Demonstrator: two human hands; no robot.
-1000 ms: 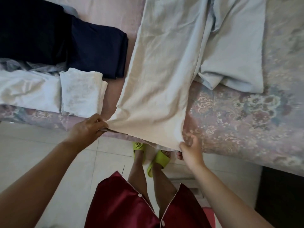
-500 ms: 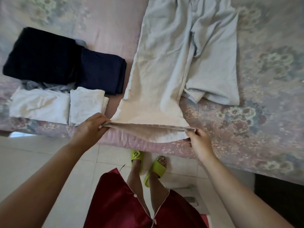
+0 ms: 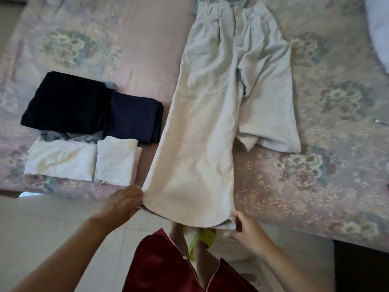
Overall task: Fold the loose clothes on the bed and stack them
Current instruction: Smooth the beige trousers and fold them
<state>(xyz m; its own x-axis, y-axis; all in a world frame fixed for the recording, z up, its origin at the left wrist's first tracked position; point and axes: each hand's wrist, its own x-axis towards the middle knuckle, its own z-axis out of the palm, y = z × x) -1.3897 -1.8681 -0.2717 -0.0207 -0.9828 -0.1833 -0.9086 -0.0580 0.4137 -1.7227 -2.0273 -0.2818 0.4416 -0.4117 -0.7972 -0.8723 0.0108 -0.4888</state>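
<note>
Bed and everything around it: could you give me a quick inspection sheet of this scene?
Surface: floral bed, pinkish cover.
Job's things: beige trousers spread out, hem hanging over the bed's edge, other leg folded short; folded dark clothes and white clothes on the left.
Clutter: pale pillow at the far right corner.
Hands: left hand and right hand each pinch a hem corner.
Cables: nothing seen.
Surroundings: tiled floor, green slippers, red shorts.
</note>
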